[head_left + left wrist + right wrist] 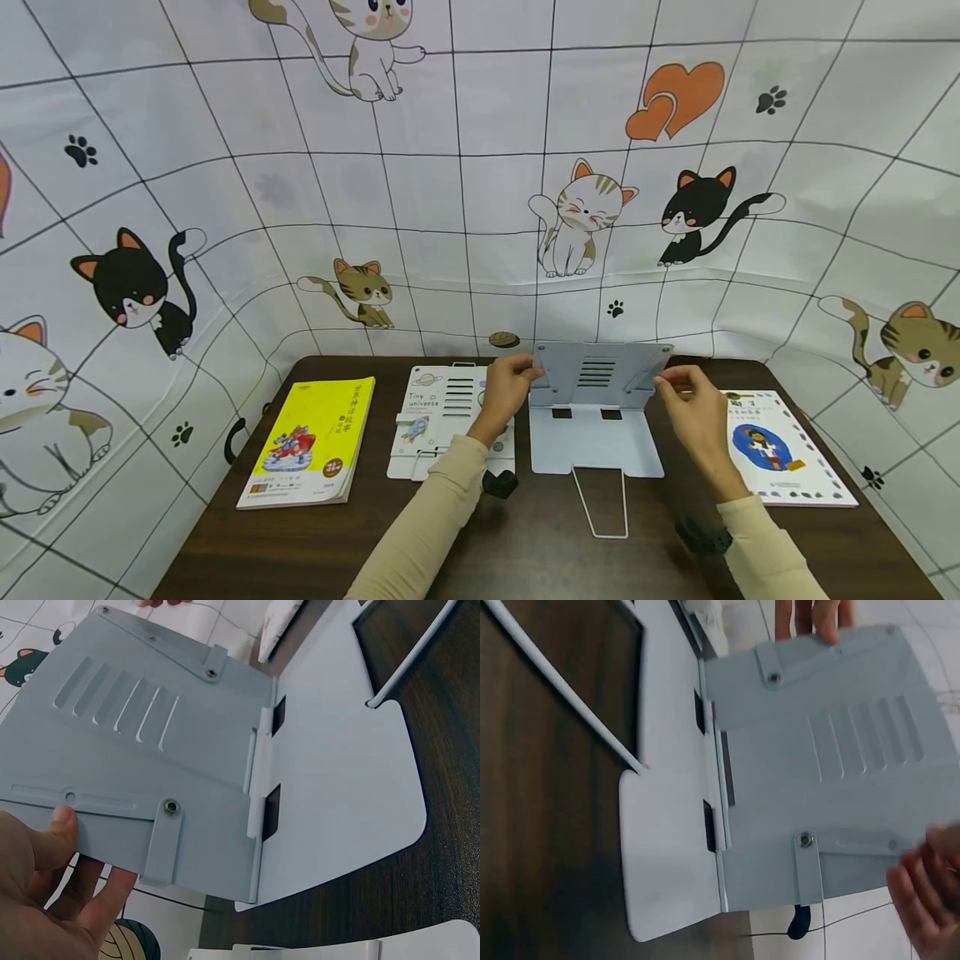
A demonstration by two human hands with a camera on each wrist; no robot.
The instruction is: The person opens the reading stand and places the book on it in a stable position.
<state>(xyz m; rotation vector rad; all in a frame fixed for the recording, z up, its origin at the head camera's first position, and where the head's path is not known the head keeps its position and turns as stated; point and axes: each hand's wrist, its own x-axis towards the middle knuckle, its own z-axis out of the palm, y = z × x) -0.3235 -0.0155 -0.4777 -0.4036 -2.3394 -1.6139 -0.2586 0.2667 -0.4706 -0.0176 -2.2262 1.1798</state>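
A pale grey metal book stand (596,437) stands unfolded on the table, its slotted panel raised from a flat base with a wire leg (602,533) in front. My left hand (507,392) pinches the raised panel's left edge; in the left wrist view the thumb (64,825) lies on the panel face, the other fingers behind it. Beside the panel's right edge is my right hand (693,408), fingers loosely bent. In the right wrist view its blurred fingers (915,900) are close to the panel corner, and I see no firm grip.
Left of the stand lies a white printed book stand (431,417), folded flat. A yellow book (315,442) is at the far left of the dark table (525,542), and a white book (783,450) at the right. Behind hangs a cat-printed cloth (480,208).
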